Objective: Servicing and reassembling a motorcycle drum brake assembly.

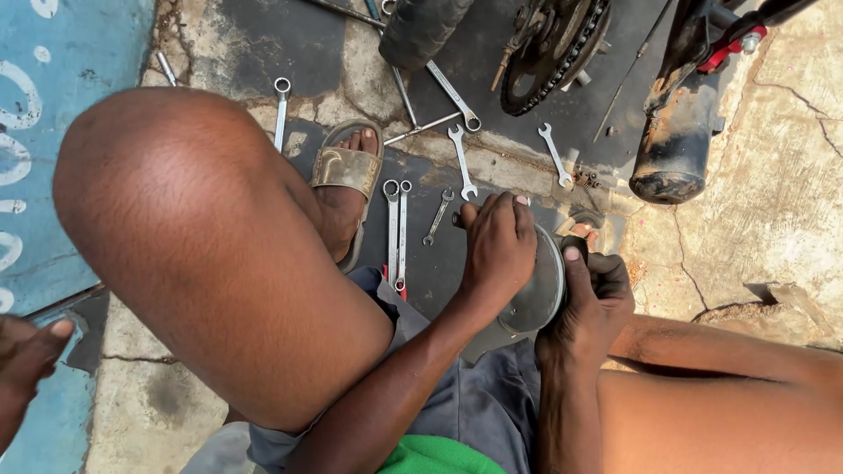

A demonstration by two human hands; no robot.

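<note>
Left hand point(498, 241) and right hand point(590, 298), both clenched on a grey metal disc-shaped part point(536, 294) held between the knees above grey shorts point(474, 399); beyond, spanners point(397, 230) on the dark mat point(439, 263) beside a sandalled foot point(349, 171); farthest, sprocket with chain point(551, 48) and exhaust pipe point(674, 145).

Spanners point(397, 230) lie scattered just beyond the left hand point(497, 247), w/ sandalled foot point(347, 180) to their left & exhaust pipe point(674, 145) blocking far right; bare concrete point(773, 202) beside pipe stays free.
</note>
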